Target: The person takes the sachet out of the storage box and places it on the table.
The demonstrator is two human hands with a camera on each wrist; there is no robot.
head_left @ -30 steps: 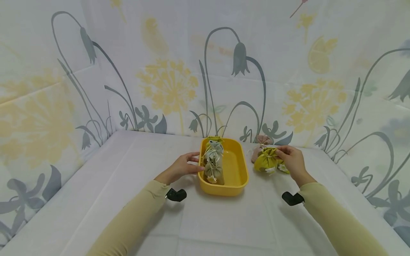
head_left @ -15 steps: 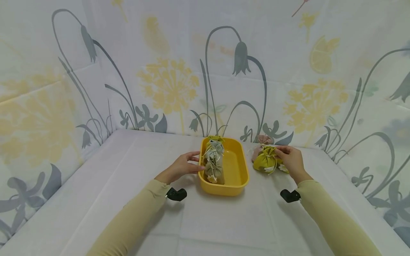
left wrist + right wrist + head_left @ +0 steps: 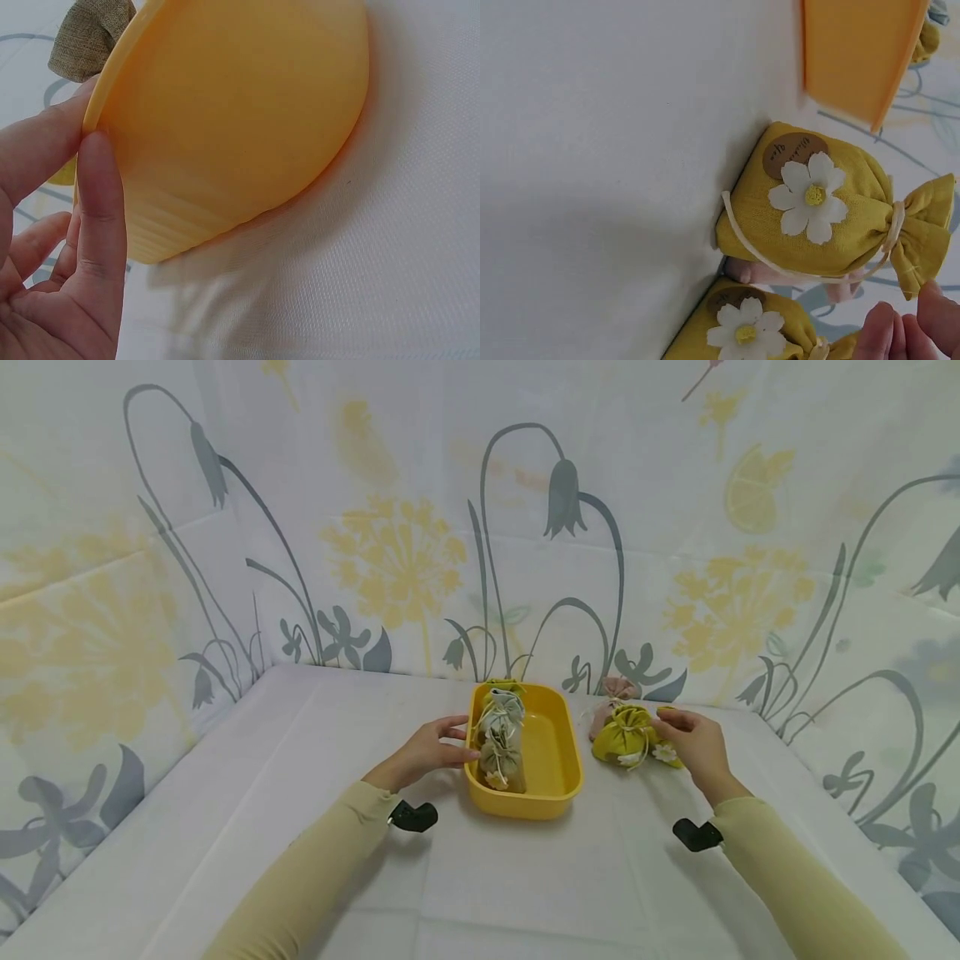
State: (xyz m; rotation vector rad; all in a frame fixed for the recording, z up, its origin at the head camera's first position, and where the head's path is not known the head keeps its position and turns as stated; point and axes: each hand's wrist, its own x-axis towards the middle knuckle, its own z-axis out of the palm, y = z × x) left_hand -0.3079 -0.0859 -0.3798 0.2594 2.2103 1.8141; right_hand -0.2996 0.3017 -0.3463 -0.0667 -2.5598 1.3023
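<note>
A: Largest first. The table, under a white cloth, runs out of the head view at the bottom and both sides. A floral backdrop closes it in at the rear.

B: Next, the yellow tub?

A: Near the table's middle, long axis pointing away from the person. The left wrist view shows only its outer wall and rim; the inside is hidden there.

B: Contents?

A: Grey-green sachets lined up along the tub's left wall. Behind them a yellow-green sachet peeks over the far rim, mostly hidden. I cannot count the row exactly.

B: Left hand?

A: Resting on the tub's left rim, fingers straight, thumb along the outer wall, nothing curled around it. The palm is cut off at the left wrist view's edge.

B: Right hand?

A: Just right of the tub, fingers loose and lightly bent, at the gathered neck of a mustard sachet with a white daisy. Touching or just short of it, I cannot tell. In the right wrist view only the fingertips show, at the bottom corner.

B: Other items?

A: A second mustard sachet lies against the first, cropped at the bottom of the right wrist view. A pink sachet sits behind them, largely covered.
</note>
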